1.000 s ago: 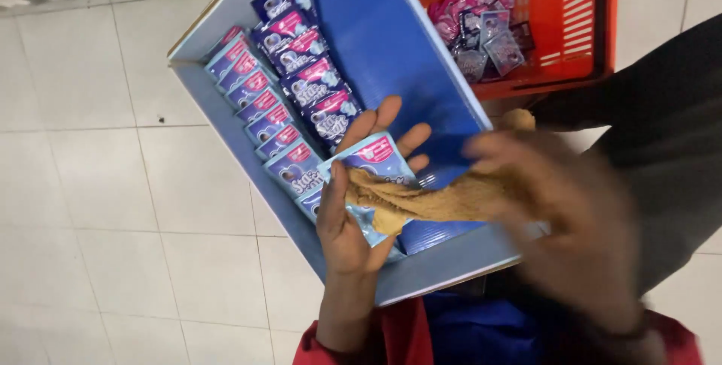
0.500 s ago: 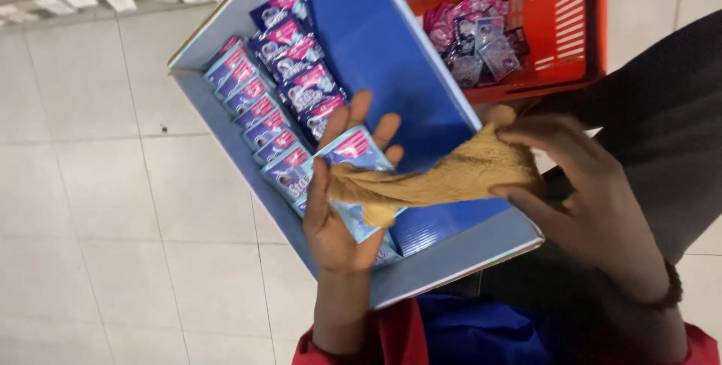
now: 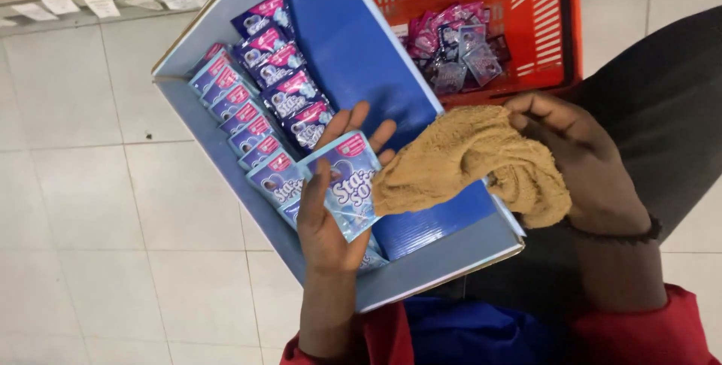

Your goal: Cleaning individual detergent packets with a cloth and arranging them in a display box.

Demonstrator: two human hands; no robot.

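- The left hand [image 3: 331, 207] is spread flat, its thumb pinning a light blue sachet [image 3: 347, 184] over the blue box [image 3: 421, 271].
- The right hand [image 3: 579, 158] pinches a tan cloth [image 3: 466, 154], touching the sachet.
- A red basket [image 3: 541, 27] lies behind.

Tan cloth [image 3: 481, 156], blue box [image 3: 361, 42], red basket [image 3: 541, 4]
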